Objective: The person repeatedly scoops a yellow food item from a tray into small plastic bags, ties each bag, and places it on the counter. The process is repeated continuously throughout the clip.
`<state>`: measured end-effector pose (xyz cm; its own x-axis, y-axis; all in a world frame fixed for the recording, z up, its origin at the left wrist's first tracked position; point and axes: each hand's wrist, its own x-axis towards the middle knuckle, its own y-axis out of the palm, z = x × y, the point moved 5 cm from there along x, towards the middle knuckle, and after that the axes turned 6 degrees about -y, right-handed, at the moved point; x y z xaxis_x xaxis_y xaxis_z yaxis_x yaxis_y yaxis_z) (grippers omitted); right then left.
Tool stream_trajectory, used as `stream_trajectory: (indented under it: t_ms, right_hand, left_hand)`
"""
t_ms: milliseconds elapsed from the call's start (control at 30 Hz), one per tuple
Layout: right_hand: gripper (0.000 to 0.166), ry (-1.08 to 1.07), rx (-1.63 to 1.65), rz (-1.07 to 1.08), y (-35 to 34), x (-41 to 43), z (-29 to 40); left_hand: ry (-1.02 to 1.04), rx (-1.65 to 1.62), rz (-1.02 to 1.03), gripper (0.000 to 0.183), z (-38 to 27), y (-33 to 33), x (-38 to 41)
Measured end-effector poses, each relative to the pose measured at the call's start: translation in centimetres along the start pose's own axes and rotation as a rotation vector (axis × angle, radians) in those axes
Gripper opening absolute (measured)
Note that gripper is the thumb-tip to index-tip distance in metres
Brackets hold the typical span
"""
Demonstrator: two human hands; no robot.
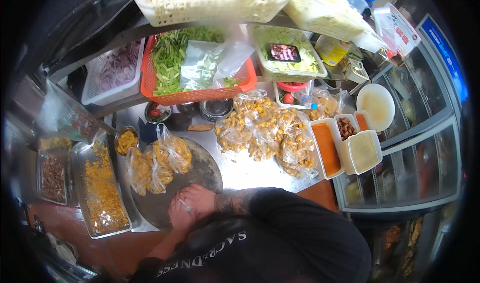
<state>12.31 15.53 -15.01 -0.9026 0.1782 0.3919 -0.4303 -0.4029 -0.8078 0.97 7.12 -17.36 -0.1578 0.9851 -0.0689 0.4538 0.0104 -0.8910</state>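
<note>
My right hand [201, 199] and my left hand [181, 212] touch each other at the near edge of a round, dark-stained chopping board [198, 163]. A small whitish, shiny thing [185, 206] shows between the fingers; what it is, and which hand has it, I cannot tell. Farther back on the board stand several knotted clear plastic bags [174, 153] of yellow-orange food pieces. A round metal bowl [126, 142] of similar pieces is just beyond its left edge. More bags of browner pieces [268, 129] are heaped on the steel counter [240, 170] to the right.
A long metal tray [103, 193] of orange crumbs lies left. Sauce containers [327, 148] stand right, beside a glass-door fridge [405, 170]. Behind are an orange basket [198, 94] of cut greens, a white basket [112, 95] of sliced onion, and a phone [284, 53] on a lettuce tub.
</note>
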Motion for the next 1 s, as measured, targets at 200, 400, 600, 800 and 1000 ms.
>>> stream_trajectory:
  t_ms: [200, 400, 600, 800, 1000]
  right_hand:
    - [0.077, -0.042, 0.048, 0.009, -2.9, -0.2, -0.1]
    - [0.03, 0.195, -0.071, -0.137, -8.7, -8.3, -4.1]
    - [0.028, 0.787, 1.077, -0.495, -4.7, -7.3, -2.9]
    - [0.026, 0.798, 1.519, -0.184, -5.1, -2.2, 3.9]
    - [0.024, 0.685, 1.214, 0.104, -2.3, -3.4, 4.5]
  left_hand:
    - [0.049, -0.446, 0.046, 0.058, 2.7, -1.8, 0.7]
    - [-0.019, -0.155, -0.072, 0.019, 13.5, -2.5, -6.5]
    - [-0.26, -1.061, 0.027, 0.019, 12.4, -5.3, -4.8]
    - [-0.19, -1.811, 0.393, 0.056, -3.2, -8.0, -4.9]
    - [0.04, -0.843, 0.396, 0.037, -2.5, -5.3, -3.9]
